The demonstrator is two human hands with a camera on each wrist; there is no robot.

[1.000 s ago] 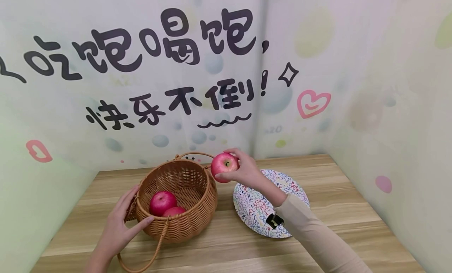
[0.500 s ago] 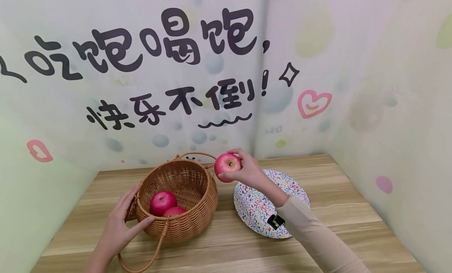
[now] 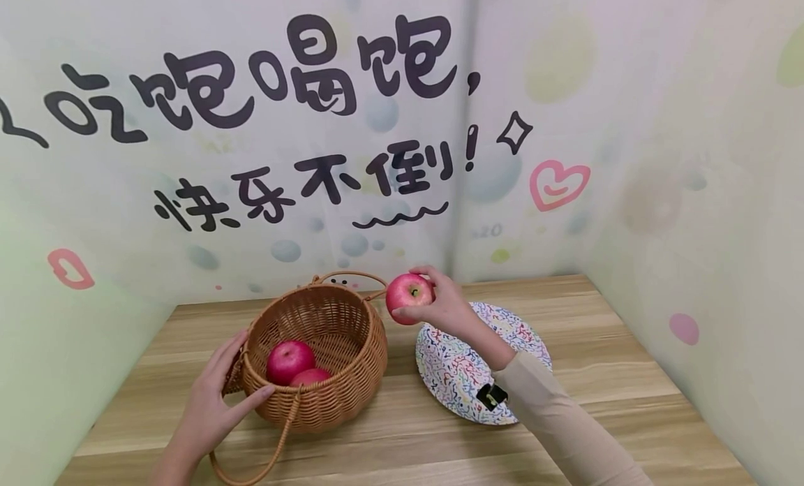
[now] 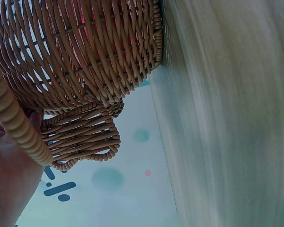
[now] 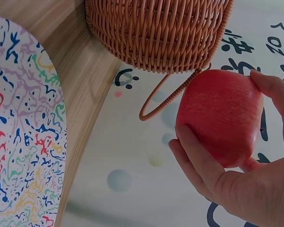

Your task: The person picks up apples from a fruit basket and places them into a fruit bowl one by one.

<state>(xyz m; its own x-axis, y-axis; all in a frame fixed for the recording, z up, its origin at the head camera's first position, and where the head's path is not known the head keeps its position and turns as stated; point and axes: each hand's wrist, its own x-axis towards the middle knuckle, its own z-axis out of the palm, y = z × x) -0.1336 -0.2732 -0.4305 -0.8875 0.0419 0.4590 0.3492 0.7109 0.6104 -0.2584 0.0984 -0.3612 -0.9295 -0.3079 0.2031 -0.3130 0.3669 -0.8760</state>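
Red apple (image 3: 409, 299): sat pinched between right hand's (image 3: 447, 308) thumb and fingers. Wicker basket (image 3: 342, 394): spread left hand (image 3: 209, 408) touched it.

Your bare right hand (image 3: 443, 306) extends from a plain beige sleeve (image 3: 565, 420); a small black fitting (image 3: 492, 396) shows beside the cuff (image 3: 514, 366).

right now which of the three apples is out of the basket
The apple held by the right hand, raised to the right of the basket in the head view. The other two apples sit inside the basket.
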